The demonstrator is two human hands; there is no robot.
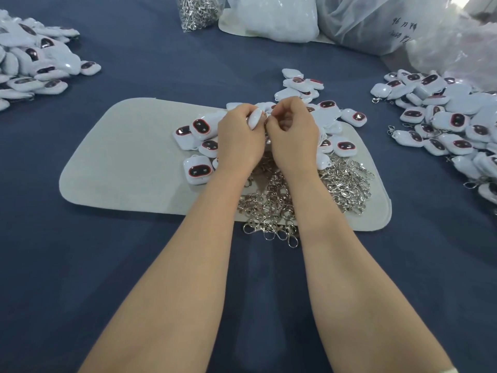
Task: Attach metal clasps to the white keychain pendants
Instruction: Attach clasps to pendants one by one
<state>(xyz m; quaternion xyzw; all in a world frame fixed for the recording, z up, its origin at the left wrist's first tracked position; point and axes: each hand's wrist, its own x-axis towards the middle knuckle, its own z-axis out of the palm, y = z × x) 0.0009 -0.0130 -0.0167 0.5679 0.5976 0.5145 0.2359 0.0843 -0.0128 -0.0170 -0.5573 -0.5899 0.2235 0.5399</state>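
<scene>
Two bare forearms (166, 278) are stretching away over the dark blue tablecloth (107, 251) and meeting above the work. The left hand (239, 135) is wrapping its fingers round a white rounded plastic pendant (255, 119), holding it just above the middle of the mat. The right hand (293, 135) is curling in against the pendant's top end, its fingertips pinching what looks like a small silver metal clasp (266, 116). Most of the clasp is hiding behind the fingers, so I cannot tell how far it is hooked on.

The pendant is looking light, hard and glossy, so I would expect it to be slipping if squeezed on its faces. Gripping it round the edges is leaving the loop end free. The clasp is looking stiff and fiddly, best pinched by its body.

Under the wrists a tangled heap of silver swivel clasps (347, 181) is spreading across a pale grey felt mat (121, 157). Loose white pendants with dark red-rimmed faces (199, 169) are lying beside the hands. Bigger pendant piles are sitting well apart to the right (443, 117) and to the left (35, 63). A clear bag of clasps (197, 9) and crumpled plastic sacks (376, 22) are lining the far edge.
</scene>
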